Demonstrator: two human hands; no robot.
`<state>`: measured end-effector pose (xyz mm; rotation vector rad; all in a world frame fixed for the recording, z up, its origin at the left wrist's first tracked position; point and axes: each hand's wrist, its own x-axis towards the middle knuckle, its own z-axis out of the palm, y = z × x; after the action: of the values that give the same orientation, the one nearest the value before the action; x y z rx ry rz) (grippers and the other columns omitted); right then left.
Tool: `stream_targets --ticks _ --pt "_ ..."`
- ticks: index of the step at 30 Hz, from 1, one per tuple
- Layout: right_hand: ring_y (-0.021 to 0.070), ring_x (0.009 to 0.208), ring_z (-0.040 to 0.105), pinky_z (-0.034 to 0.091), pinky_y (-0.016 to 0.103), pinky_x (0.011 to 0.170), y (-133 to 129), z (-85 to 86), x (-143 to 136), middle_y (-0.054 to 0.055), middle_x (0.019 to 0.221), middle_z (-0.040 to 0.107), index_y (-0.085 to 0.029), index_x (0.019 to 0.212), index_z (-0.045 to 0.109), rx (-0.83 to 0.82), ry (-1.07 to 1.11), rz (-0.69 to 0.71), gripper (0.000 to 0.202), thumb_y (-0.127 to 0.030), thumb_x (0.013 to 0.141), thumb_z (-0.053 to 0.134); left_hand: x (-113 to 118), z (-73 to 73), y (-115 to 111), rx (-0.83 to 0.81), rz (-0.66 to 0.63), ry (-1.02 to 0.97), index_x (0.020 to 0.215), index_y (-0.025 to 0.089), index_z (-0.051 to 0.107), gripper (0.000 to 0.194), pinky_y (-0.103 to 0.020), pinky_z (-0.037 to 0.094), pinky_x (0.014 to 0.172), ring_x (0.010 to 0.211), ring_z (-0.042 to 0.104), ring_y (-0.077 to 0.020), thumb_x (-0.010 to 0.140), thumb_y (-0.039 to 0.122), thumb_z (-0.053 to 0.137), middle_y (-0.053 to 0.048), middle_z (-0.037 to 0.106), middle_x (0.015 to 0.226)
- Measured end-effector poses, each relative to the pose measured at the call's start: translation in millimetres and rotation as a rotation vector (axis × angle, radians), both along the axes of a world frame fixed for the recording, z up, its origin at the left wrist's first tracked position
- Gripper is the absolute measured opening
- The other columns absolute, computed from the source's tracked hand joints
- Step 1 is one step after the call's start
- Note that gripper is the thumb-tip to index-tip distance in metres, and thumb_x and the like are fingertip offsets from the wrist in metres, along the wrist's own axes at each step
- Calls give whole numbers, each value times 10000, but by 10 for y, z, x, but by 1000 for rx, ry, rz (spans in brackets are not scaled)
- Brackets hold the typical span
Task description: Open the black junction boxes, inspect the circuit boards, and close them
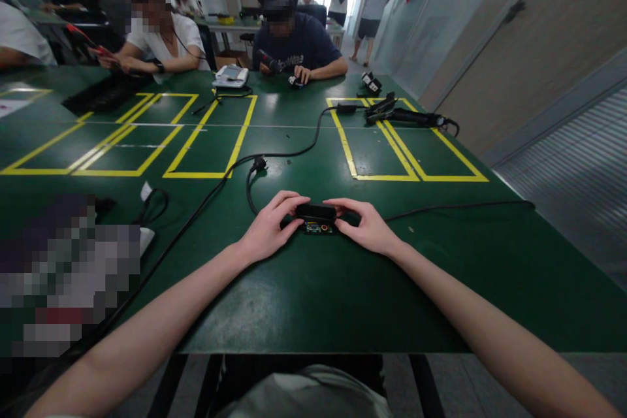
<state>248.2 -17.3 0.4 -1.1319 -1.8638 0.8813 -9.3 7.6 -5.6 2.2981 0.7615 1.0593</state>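
Between my two hands is a small black casing (316, 211), tilted above the green table top. My left hand (271, 225) grips its left end between thumb and fingers. At the right end, the thumb and fingers of my right hand (363, 225) close on it in the same way. A circuit board (318, 227) with small coloured parts shows just below the casing's near edge. Whether the board is fixed to the casing or lies separately beneath it, I cannot tell. A black cable with a plug (259, 164) lies just beyond my left hand.
Long black cables (196, 206) cross the green table (304, 300), which bears yellow tape outlines (386, 178). A black tool (411, 116) lies at the far right. Blurred-out items (68, 274) are at the left. Across the table, a co-worker (298, 39) handles small parts; another person (164, 39) sits further left.
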Motion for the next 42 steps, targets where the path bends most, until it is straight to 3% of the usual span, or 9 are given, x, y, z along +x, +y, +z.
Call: stream_targets --ticks 7,14,19,24,33,42 --pt "241 927 749 617 385 869 -20 43 -22 70 1039 798 -186 1113 769 90 -74 -44 266 -308 920 632 42 -2 2 -3 35 -13 1215 213 595 292 -333 623 917 955 676 -155 945 107 625 -53 609 1146" --pt "217 837 764 643 354 795 20 -16 0 56 966 808 -192 1039 787 152 -54 -127 216 -265 919 623 50 -6 -2 -38 4 -15 1277 207 591 299 -334 622 925 948 720 -149 996 119 535 -77 640 1194" --pt "229 923 772 637 375 856 17 -1 38 60 1014 808 -207 1035 785 223 -115 -59 220 -206 897 614 58 15 8 27 4 23 1168 177 656 213 -360 602 962 1054 700 -193 1001 135 530 -96 689 1143" --pt "238 951 767 625 393 902 4 5 90 76 1051 799 -213 1061 763 310 -177 85 221 -235 848 712 77 -6 24 26 33 74 1141 166 677 232 -351 600 951 1001 724 -190 988 122 509 -85 745 1085" --pt "255 940 760 632 416 867 0 -26 83 103 1042 789 -199 1052 750 314 -220 53 222 -353 892 746 91 -12 38 -11 87 147 1101 169 704 239 -358 593 936 961 737 -205 999 167 488 -75 772 1049" --pt "262 916 748 624 440 868 -28 16 42 93 1012 784 -213 1014 751 235 -183 1 221 -388 880 748 67 61 17 -38 50 194 1139 191 684 261 -379 568 925 988 699 -214 1022 218 453 -74 752 1069"
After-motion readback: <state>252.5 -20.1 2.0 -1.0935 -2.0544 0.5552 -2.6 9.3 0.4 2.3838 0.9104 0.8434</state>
